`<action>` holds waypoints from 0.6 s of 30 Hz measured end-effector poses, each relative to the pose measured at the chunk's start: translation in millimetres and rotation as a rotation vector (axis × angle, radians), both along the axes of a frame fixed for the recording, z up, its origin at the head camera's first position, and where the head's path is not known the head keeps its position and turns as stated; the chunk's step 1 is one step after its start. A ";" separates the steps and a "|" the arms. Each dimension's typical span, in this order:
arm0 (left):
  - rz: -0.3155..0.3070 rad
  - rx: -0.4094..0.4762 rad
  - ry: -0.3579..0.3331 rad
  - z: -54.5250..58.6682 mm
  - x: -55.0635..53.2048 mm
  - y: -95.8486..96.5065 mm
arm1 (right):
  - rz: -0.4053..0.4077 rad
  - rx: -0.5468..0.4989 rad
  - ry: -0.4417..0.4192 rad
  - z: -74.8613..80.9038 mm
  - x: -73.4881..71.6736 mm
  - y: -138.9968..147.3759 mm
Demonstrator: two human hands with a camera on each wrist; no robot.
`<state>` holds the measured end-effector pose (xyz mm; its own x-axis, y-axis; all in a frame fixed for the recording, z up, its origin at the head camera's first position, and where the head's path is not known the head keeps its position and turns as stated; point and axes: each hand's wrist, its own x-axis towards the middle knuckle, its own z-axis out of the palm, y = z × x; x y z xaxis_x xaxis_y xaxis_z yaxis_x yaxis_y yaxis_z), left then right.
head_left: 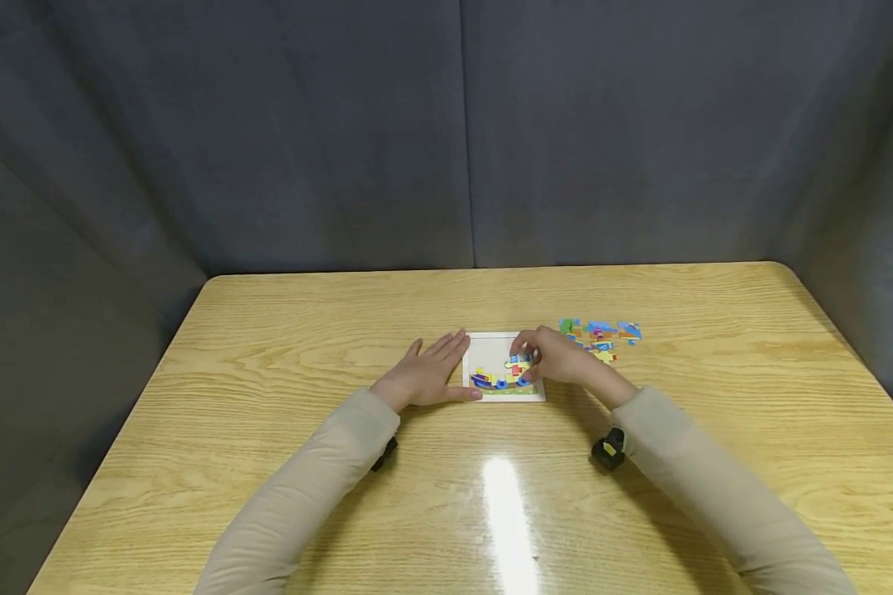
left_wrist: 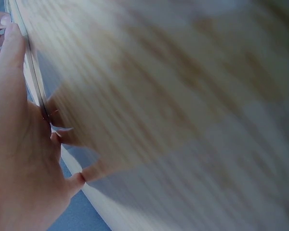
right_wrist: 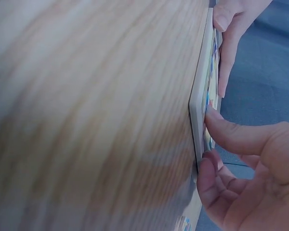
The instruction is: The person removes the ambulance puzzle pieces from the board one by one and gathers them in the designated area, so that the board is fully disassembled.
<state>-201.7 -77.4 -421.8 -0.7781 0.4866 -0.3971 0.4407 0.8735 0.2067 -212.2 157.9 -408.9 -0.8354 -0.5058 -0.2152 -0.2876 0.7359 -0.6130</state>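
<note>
A white-framed jigsaw puzzle tray [head_left: 497, 335] lies flat on the table. Joined puzzle pieces [head_left: 500, 385] with a blue, yellow and red picture fill its lower part; the upper left shows bare white. My left hand [head_left: 426, 373] lies with straight, spread fingers on the tray's left side, thumb along the lower edge. Over the right side, my right hand [head_left: 554, 355] has thumb and fingers curled about a puzzle piece [head_left: 518, 361] at the joined picture. In the right wrist view, the thumb [right_wrist: 226, 130] meets the tray's surface; the fingers hide much of the piece.
Several loose puzzle pieces [head_left: 599, 330] are spread on the table [head_left: 327, 330] just right of the tray, close to the right forearm. Dark curtains [head_left: 342, 140] hang behind the table and at both sides. Each wrist carries a small black device [head_left: 608, 450].
</note>
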 end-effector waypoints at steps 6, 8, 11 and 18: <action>0.003 -0.010 0.003 -1.2 -0.2 0.5 | 0.014 -0.017 0.023 0.1 1.0 1.4; 0.002 -0.012 0.002 -1.5 -0.6 0.6 | 0.012 -0.022 0.029 -0.3 1.8 2.1; 0.001 -0.013 0.003 -1.9 -0.8 0.5 | 0.007 -0.028 0.034 -1.3 2.8 2.6; 0.000 -0.010 0.002 -0.4 -0.1 0.5 | 0.002 -0.035 0.037 -2.6 2.4 2.4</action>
